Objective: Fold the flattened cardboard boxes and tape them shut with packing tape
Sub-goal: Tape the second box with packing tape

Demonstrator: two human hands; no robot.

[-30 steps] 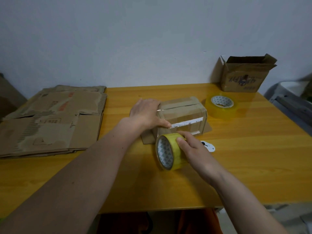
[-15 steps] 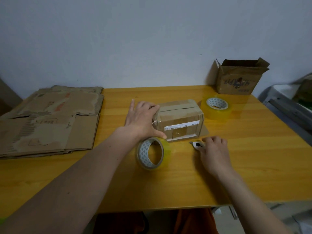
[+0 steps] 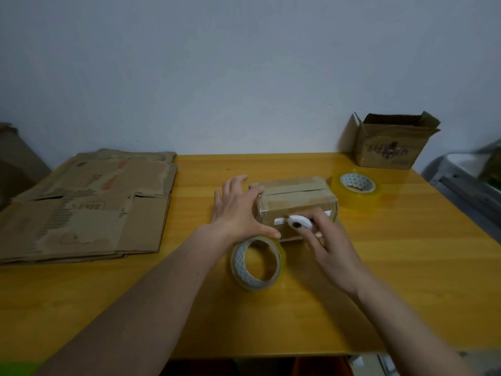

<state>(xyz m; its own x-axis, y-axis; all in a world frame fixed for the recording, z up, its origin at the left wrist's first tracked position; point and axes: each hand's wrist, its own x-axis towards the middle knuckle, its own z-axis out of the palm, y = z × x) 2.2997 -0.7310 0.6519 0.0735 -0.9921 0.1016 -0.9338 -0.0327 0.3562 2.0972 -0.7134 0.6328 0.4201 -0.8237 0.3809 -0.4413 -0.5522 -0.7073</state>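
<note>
Head view shows the small box (image 3: pixel 295 202) folded mid-desk, left hand (image 3: pixel 238 210) flat against it, right hand (image 3: pixel 325 242) pinching a white cutter (image 3: pixel 299 222) at its taped front, so one box seems nearly sealed, while the flattened stack (image 3: pixel 86 207) left of it waits.

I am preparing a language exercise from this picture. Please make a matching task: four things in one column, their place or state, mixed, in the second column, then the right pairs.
1. small white cutter
2. near tape roll
3. far tape roll
4. open box

a. lying flat, right of the taped box
b. at the table's far right corner
c. standing on edge
d. held by the right hand

Pairs: 1-d, 2-c, 3-a, 4-b
</note>
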